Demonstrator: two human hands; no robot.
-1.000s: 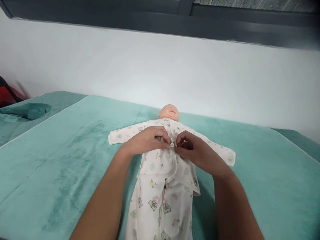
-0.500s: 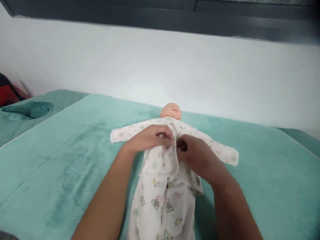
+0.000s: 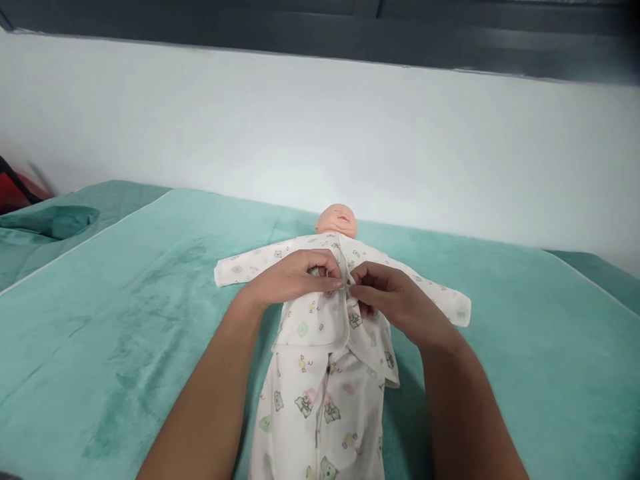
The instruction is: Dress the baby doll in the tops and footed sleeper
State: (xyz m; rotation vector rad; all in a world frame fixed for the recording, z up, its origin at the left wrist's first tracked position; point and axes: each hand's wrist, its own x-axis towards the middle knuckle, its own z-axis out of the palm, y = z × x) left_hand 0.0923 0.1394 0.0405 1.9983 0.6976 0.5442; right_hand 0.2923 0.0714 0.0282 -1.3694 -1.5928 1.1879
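A baby doll (image 3: 337,220) lies on its back, dressed in a white printed baby shirt (image 3: 313,327) and matching trousers (image 3: 345,427). Both sleeves stretch out sideways. My left hand (image 3: 303,277) pinches the front edge of the shirt's left panel at chest height. Close beside it, my right hand (image 3: 387,293) pinches the edge of the right panel, with thumb and forefinger pressed together. The two edges meet between my fingertips. Any fastener there is too small to make out. Lower down, the shirt's front panels spread apart over the trousers.
A teal plush cover (image 3: 150,320) lies beneath the doll. Behind it rises a white wall (image 3: 250,133) with a dark frame (image 3: 300,30) above. At the far left are a folded teal cloth (image 3: 60,220) and a red and black object (image 3: 13,190).
My right hand has shifted from beneath the shirt opening to pinching the right panel's edge, drawing it up to the left panel. The view has moved slightly.
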